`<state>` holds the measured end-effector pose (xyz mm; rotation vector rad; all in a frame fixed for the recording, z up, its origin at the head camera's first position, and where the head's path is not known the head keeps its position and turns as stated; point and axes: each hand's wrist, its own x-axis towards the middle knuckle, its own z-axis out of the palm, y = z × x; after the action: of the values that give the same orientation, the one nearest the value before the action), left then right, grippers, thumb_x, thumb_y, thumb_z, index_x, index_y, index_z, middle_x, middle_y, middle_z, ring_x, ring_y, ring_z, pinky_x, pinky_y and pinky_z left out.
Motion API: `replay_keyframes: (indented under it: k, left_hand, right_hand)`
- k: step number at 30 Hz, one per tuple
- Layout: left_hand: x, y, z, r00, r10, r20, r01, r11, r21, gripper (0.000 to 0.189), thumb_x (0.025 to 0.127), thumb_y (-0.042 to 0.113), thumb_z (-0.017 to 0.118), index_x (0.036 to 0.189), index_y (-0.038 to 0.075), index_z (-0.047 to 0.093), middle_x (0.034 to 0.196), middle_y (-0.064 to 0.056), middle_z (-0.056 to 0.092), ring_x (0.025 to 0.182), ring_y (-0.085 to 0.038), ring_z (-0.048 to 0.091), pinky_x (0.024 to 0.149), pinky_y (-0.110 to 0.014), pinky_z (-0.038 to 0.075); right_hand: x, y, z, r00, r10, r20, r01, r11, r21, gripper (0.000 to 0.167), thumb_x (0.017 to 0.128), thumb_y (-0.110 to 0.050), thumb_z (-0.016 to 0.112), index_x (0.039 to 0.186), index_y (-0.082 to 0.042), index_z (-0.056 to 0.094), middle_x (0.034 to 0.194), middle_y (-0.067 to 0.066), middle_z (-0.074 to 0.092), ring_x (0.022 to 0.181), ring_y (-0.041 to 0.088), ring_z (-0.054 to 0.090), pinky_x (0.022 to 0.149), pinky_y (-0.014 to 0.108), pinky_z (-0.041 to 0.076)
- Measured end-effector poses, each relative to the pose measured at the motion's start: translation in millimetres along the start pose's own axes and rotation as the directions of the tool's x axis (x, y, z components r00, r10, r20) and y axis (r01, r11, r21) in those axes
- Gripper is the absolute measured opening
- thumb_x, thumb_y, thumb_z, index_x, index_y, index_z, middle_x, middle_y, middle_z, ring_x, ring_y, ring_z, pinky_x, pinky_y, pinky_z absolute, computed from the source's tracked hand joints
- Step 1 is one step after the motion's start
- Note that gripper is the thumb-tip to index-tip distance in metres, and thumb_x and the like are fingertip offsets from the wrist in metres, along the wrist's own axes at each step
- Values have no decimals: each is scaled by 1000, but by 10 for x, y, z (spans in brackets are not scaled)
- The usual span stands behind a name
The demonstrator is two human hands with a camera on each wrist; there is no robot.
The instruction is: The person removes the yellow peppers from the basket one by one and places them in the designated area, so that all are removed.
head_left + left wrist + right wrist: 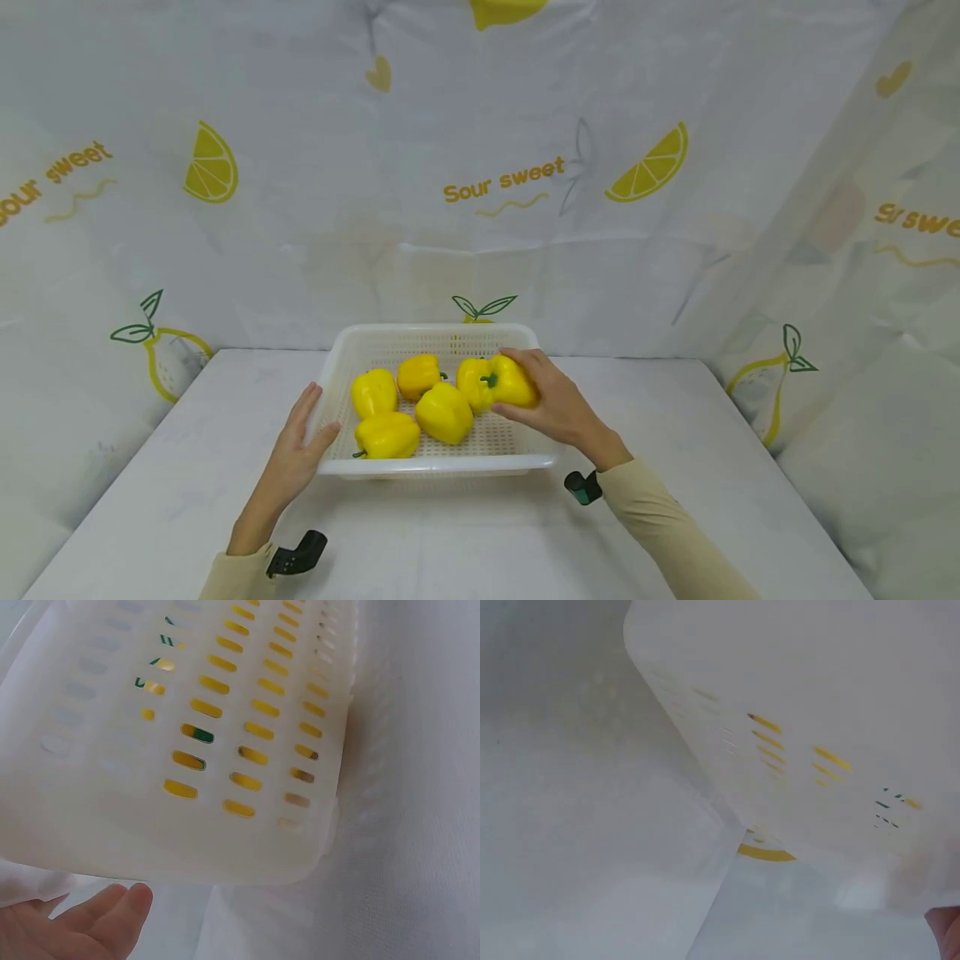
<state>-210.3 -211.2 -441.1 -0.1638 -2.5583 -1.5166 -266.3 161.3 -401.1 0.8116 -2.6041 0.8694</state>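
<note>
A white plastic basket [442, 465] with slotted walls holds several yellow bell peppers [444, 412], some with green stems showing. My right hand [551, 400] grips one bell pepper [513, 382] at the basket's right side, fingers behind it and thumb in front. Another pepper [471, 385] sits partly hidden just left of it. At the left side, my left hand [296, 450] holds the basket's rim, with the thumb over the edge and the fingers along the outside. The left wrist view has those fingers [124, 919] beside the basket's corner. Only a sliver of fingertip [946, 930] shows in the right wrist view.
The basket stands on a white-covered table [465, 533], near its back edge. Behind rises a white cloth backdrop [322, 167] printed with lemons and lettering. Black wrist devices [298, 553] are strapped at both sleeves.
</note>
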Motion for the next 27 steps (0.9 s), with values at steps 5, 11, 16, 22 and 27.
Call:
replay_keyframes:
  k: [5, 11, 16, 22, 27]
  left_hand:
    - [-7, 1, -4, 1000, 3, 6, -3, 999, 43, 66, 100, 16, 53, 155, -5, 21, 166, -23, 8, 151, -50, 10, 115, -72, 16]
    - [0, 0, 1, 1000, -19, 9, 18, 997, 72, 66, 101, 18, 52, 155, -3, 21, 167, -20, 7, 152, -48, 9, 116, -71, 16]
    - [5, -10, 14, 1000, -15, 1, 14, 997, 80, 66, 101, 18, 52, 155, -2, 21, 167, -19, 8, 152, -47, 10, 116, -70, 16]
    - [6, -6, 18, 1000, -12, -2, 12, 997, 75, 66, 101, 18, 52, 156, -2, 21, 167, -18, 8, 152, -47, 10, 116, -71, 17]
    - [15, -10, 20, 1000, -20, -1, 20, 997, 72, 66, 101, 18, 51, 156, -1, 21, 167, -18, 7, 152, -46, 9, 116, -70, 16]
  right_hand:
    - [-2, 15, -69, 1000, 8, -25, -8, 1000, -26, 75, 84, -40, 77, 147, -20, 42, 132, 9, 55, 99, 20, 58, 85, 36, 57]
    - [1, 37, -150, 998, 34, -46, -36, 998, -54, 76, 84, -42, 76, 147, -17, 43, 129, 10, 55, 94, 20, 57, 79, 32, 55]
    - [-2, 73, -225, 995, 72, -74, -78, 994, -75, 76, 84, -44, 76, 147, -17, 43, 131, 11, 54, 94, 23, 58, 78, 35, 55]
    - [-19, 151, -284, 986, 143, -88, -152, 983, -107, 77, 85, -46, 74, 148, -17, 40, 136, 14, 53, 98, 26, 59, 81, 42, 57]
    - [-36, 216, -285, 976, 198, -88, -207, 971, -116, 77, 86, -47, 72, 149, -16, 39, 136, 14, 53, 97, 26, 58, 80, 41, 55]
